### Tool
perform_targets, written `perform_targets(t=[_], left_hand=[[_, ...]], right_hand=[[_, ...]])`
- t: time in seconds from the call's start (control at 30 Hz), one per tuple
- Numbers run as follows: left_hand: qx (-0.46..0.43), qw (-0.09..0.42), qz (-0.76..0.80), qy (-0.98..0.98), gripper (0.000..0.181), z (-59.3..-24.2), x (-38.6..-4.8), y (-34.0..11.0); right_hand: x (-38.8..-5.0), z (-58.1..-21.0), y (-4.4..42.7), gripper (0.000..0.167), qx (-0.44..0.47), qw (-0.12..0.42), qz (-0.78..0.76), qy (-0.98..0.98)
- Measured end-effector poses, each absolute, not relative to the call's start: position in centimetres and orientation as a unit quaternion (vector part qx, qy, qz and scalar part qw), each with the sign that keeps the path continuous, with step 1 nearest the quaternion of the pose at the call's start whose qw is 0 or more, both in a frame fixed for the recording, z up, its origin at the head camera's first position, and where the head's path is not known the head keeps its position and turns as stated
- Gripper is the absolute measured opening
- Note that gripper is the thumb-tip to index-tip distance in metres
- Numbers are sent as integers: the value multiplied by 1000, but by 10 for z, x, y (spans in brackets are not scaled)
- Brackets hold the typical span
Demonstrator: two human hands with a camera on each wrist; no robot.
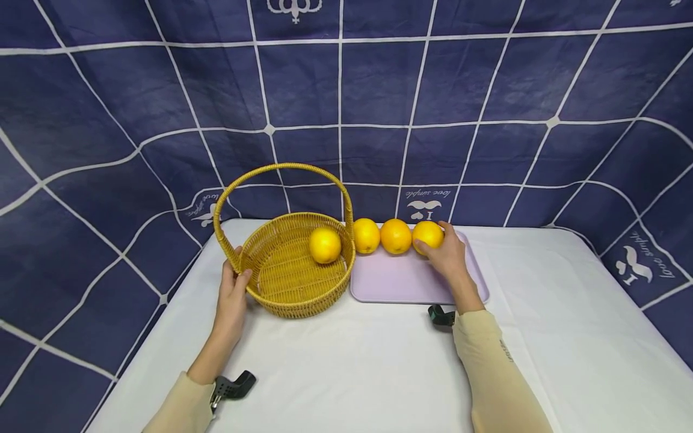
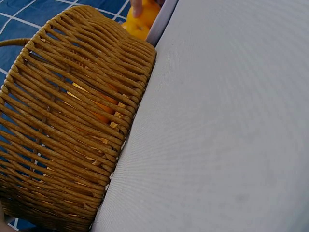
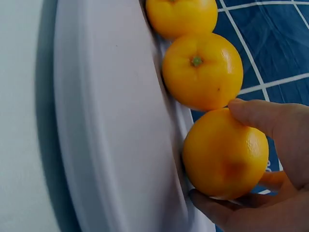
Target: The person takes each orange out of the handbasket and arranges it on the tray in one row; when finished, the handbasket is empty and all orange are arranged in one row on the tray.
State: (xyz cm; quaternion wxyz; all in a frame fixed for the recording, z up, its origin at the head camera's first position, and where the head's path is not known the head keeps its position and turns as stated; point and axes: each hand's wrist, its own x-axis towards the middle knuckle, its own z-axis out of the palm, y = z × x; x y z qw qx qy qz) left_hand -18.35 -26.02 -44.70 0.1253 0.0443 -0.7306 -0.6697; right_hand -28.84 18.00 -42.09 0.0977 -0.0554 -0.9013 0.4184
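A round wicker basket (image 1: 292,307) with a tall handle stands on the left, one orange (image 1: 325,245) inside it. My left hand (image 1: 233,300) grips the basket's left rim near the foot of the handle. Three oranges lie in a row along the back of a lilac tray (image 1: 400,282). My right hand (image 1: 448,255) holds the rightmost orange (image 1: 428,237), thumb on one side and fingers round the other; the right wrist view shows this orange (image 3: 224,154) beside the middle orange (image 3: 203,71). In the left wrist view the basket's woven side (image 2: 72,121) fills the left.
The basket's right side adjoins the tray's left end. A white cloth (image 1: 346,367) covers the table, and a dark blue curtain (image 1: 379,90) with white lines hangs behind it and at both sides. Each wrist wears a black device.
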Motion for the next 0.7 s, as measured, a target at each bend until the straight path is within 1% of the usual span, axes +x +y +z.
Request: perform_targets(t=[0.17, 0.33, 0.43, 0.53, 0.7], left_hand=[[46, 126, -670, -730, 60, -447, -184, -260], [44, 128, -674, -726, 61, -447, -184, -261], [42, 128, -676, -725, 61, -448, -184, -261], [42, 127, -672, -728, 61, -447, -184, -261], [46, 126, -668, -732, 61, -447, -184, -260]], right_hand=[[-289, -423, 183, 86, -52, 78, 406, -909], [-287, -419, 185, 86, -60, 83, 426, -899], [-286, -415, 186, 84, -70, 99, 442, -889], [-284, -410, 186, 81, -73, 128, 450, -881], [-281, -394, 179, 78, -51, 166, 462, -870]])
